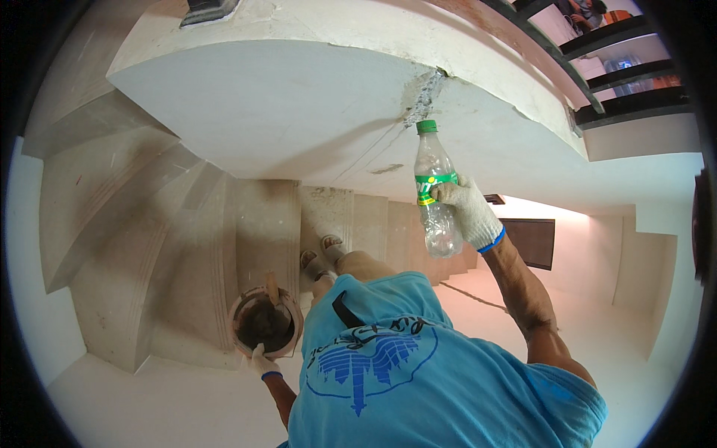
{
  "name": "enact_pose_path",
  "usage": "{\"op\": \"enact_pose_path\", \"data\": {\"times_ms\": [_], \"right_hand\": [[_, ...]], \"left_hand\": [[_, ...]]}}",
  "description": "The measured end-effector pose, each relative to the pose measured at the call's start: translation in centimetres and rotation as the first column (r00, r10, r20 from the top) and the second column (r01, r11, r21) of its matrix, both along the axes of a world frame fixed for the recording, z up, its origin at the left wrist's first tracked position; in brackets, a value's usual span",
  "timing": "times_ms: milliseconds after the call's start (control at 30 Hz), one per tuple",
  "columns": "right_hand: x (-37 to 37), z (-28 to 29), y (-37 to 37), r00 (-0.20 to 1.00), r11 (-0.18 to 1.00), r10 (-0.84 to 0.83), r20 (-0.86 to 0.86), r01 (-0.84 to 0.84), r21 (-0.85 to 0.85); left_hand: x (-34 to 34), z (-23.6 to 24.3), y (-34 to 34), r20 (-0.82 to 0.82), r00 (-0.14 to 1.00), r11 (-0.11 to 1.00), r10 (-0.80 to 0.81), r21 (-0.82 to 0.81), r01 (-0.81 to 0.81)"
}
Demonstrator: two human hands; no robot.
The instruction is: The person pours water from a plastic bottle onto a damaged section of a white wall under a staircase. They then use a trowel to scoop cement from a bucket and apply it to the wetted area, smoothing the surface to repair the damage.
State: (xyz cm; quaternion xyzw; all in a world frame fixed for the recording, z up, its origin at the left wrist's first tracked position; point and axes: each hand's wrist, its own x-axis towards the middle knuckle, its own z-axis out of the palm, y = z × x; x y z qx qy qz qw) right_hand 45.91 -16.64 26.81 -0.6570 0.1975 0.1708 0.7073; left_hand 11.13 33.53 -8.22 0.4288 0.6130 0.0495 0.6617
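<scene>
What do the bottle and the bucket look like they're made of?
Bottle: clear, thin plastic by the look, since the stairs show through it; green screw cap.
Bucket: unclear; round, with a worn, pale crusted rim and dark contents. Probably plastic or metal.

Bucket [266, 322] contents too dark.

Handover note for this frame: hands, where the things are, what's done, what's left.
Right hand: gloved, raised, gripping a clear plastic bottle with a green cap still on; it looks nearly empty.
Left hand: gloved, low, on the rim of a round bucket of dark mix; a wooden handle sticks out of it.
Bucket stands on the lower steps of the curved staircase, by the person's feet.
Done: bottle lifted, bucket steadied.
Left: cap unopened; nothing poured. A cracked patch shows on the curved ceiling edge above the bottle.
</scene>
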Motion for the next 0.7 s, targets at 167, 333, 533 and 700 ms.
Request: {"op": "enact_pose_path", "data": {"times_ms": [167, 333, 533, 700], "right_hand": [[-1.8, -2.5, -0.2, 0.994, 0.999, -0.020, 0.103, 0.023, -0.031], [-2.9, -4.6, 0.1, 0.995, 0.980, 0.005, 0.097, 0.014, -0.201], [-3.2, -5.3, 0.4, 0.995, 0.989, -0.065, 0.079, 0.075, -0.130], [-2.5, -4.4, 0.9, 0.993, 0.987, -0.116, 0.027, 0.119, -0.109]], "left_hand": [[0.2, 0.1, 0.0, 0.031, 0.999, 0.999, -0.007, -0.042, 0.008], [-0.9, -1.5, 1.8, 0.056, 0.998, 0.996, -0.034, -0.081, 0.038], [0.6, 1.2, 0.8, 0.086, 0.994, 0.997, -0.071, 0.005, 0.071], [2.1, 3.2, 0.4, 0.027, 1.000, 0.999, -0.003, -0.053, 0.005]]}}
